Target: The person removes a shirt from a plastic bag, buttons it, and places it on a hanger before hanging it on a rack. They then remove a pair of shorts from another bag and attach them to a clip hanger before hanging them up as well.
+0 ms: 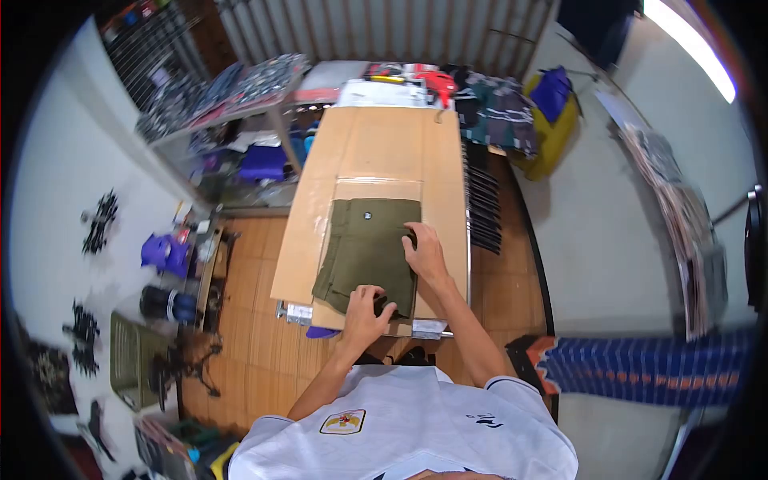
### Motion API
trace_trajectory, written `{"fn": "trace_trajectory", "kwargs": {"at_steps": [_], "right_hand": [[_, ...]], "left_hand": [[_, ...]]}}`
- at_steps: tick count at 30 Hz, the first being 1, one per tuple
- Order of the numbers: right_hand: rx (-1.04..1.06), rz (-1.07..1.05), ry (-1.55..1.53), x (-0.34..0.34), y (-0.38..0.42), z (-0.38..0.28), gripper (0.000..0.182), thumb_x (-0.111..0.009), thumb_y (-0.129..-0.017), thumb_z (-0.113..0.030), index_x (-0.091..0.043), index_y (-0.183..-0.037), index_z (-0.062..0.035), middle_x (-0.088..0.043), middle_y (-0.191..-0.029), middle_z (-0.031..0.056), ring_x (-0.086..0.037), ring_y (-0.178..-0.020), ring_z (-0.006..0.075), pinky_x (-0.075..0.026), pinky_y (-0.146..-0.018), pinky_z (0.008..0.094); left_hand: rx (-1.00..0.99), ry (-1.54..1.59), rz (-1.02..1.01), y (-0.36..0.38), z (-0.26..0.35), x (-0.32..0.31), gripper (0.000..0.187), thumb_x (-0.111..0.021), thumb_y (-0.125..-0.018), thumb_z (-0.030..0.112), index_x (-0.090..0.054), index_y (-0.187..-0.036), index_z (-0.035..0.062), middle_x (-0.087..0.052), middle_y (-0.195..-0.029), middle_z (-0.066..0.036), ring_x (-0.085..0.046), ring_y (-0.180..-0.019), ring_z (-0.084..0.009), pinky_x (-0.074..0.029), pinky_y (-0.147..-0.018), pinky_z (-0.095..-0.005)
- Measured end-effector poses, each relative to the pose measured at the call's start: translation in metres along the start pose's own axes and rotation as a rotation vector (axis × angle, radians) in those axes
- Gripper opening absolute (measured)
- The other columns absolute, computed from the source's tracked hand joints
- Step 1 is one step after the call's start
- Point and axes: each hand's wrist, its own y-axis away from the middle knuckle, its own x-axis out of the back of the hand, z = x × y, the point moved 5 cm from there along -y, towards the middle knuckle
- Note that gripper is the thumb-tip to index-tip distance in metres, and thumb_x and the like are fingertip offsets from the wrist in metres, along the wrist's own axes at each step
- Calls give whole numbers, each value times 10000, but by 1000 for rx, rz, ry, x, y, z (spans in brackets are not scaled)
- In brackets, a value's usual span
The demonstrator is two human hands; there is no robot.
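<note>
Olive-green trousers [362, 254] lie folded on a cardboard-coloured board on the table, a small round badge near their far edge. My left hand [368, 320] is at their near edge, fingers bent, with thumb and fingers around a dark fold of the cloth. At the right edge, my right hand [426, 254] has curled fingers on the cloth, and a dark gap shows between thumb and forefinger. The fingertips of both hands are partly hidden by the fabric and shadow.
The long tan table [384, 144] carries papers and a red tool [437, 82] at its far end. Packed garments fill a shelf [240, 104] at the left. Dark hangers [482, 208] hang along the table's right side. A green chair [132, 360] stands at the left.
</note>
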Motion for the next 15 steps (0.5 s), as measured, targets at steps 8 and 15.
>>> {"fn": "trace_trajectory", "kwargs": {"at_steps": [8, 15], "right_hand": [[148, -209, 363, -60, -28, 8, 446, -613, -1001, -369, -610, -1414, -202, -479, -1585, 104, -365, -1507, 335, -225, -1157, 738], [-37, -161, 518, -54, -15, 11, 520, -533, -1028, -442, -529, -1498, -219, -427, -1628, 94, -329, -1532, 314, -179, -1133, 788]], "left_hand": [[258, -289, 34, 21, -5, -8, 865, -765, -890, 423, -363, -1532, 5, -349, -1475, -388, -356, -1363, -543, -284, -1100, -640], [264, -347, -14, -17, -38, 2, 771, -628, -980, 477, -402, -1522, -22, -375, -1510, -375, -371, -1386, -524, -268, -1132, -642]]}}
